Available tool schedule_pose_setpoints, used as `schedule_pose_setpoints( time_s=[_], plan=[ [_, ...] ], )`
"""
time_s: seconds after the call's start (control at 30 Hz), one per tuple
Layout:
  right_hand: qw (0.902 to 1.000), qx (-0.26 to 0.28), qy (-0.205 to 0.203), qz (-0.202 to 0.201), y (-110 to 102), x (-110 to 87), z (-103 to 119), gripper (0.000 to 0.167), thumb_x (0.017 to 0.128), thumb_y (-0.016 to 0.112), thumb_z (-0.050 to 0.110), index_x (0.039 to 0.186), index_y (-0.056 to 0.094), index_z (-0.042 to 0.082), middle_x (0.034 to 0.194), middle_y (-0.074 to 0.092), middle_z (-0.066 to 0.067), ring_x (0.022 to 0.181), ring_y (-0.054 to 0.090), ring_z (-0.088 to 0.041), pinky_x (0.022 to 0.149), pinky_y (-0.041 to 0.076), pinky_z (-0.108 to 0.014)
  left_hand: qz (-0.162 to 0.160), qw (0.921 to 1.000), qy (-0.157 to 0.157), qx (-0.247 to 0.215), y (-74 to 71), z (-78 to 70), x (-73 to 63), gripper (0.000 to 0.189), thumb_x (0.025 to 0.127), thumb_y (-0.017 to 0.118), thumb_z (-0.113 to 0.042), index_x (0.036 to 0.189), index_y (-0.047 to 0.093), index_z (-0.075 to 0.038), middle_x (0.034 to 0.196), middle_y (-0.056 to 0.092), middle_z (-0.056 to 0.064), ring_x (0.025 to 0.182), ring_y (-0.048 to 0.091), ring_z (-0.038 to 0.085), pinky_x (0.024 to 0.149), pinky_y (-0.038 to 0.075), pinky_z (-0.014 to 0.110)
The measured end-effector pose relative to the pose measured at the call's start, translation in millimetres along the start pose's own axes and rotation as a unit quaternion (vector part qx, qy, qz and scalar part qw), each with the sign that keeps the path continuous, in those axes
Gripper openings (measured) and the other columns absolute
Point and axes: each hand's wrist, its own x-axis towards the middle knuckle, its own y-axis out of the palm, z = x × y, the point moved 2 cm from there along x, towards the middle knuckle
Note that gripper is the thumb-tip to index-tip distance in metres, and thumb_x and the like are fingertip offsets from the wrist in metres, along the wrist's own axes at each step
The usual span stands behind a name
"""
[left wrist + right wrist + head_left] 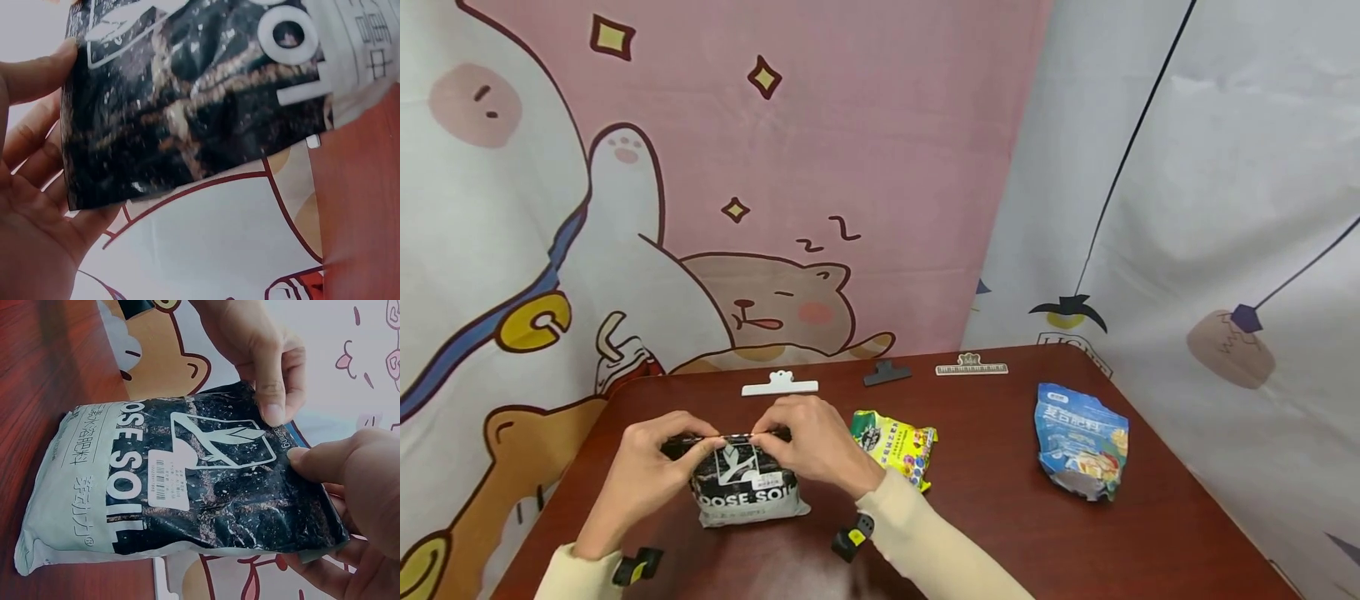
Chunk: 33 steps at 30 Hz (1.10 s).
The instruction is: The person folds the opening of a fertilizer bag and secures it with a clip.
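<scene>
A black and white bag of loose soil (741, 483) stands on the table, its top edge gripped by both hands. My left hand (651, 467) pinches that edge between thumb and fingers, left of the middle. Close beside it, my right hand (816, 442) pinches the same edge. The right wrist view shows the bag's front (187, 469) with a leaf print and a white barcode label, a thumb pressed on the front and fingers behind. In the left wrist view the bag's dark side (187, 106) fills the upper part, with left fingers behind it.
A yellow-green packet (898, 446) lies just right of my right hand. A blue bag (1081, 442) rests at the table's right. Along the back edge lie a white clip (780, 385), a dark grey clip (887, 374) and a patterned clip (972, 366). A printed curtain hangs behind.
</scene>
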Motion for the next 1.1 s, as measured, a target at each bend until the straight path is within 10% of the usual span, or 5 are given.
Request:
schedule_pose_setpoints(
  time_s=[0.37, 0.7, 1.1],
  plan=[
    [0.998, 0.054, 0.01, -0.033, 1, -7.8, -8, 0.007, 0.093, 0.077, 0.026, 0.092, 0.079, 0.02, 0.087, 0.076, 0.011, 0.078, 0.065, -0.001, 0.073, 0.046, -0.014, -0.001, 0.9998, -0.015, -0.013, -7.1, 10.9, -5.8, 0.03, 0.078, 0.088, -0.003, 0.087, 0.076, -0.028, 0.084, 0.073, -0.017, 0.064, 0.056, -0.004, 0.049, 0.04, 0.013],
    [0.9954, 0.061, 0.002, -0.074, 0, -11.3, -11, 0.005, 0.09, 0.08, 0.024, 0.086, 0.081, 0.02, 0.081, 0.075, 0.01, 0.071, 0.063, -0.001, 0.064, 0.04, -0.01, -0.049, 0.9982, 0.03, -0.015, 2.1, 7.6, -3.3, 0.029, 0.075, 0.088, 0.002, 0.08, 0.075, -0.024, 0.077, 0.071, -0.014, 0.067, 0.062, -0.002, 0.061, 0.044, 0.014],
    [0.9953, 0.086, 0.024, -0.037, -5, -16.0, -14, 0.006, 0.092, 0.078, 0.028, 0.093, 0.081, 0.022, 0.087, 0.075, 0.012, 0.069, 0.053, 0.002, 0.067, 0.041, -0.013, -0.022, 0.9962, -0.066, -0.052, -5.7, 17.6, -16.1, 0.021, 0.083, 0.086, -0.012, 0.091, 0.077, -0.03, 0.087, 0.075, -0.013, 0.07, 0.061, -0.002, 0.051, 0.044, 0.017]
  ],
)
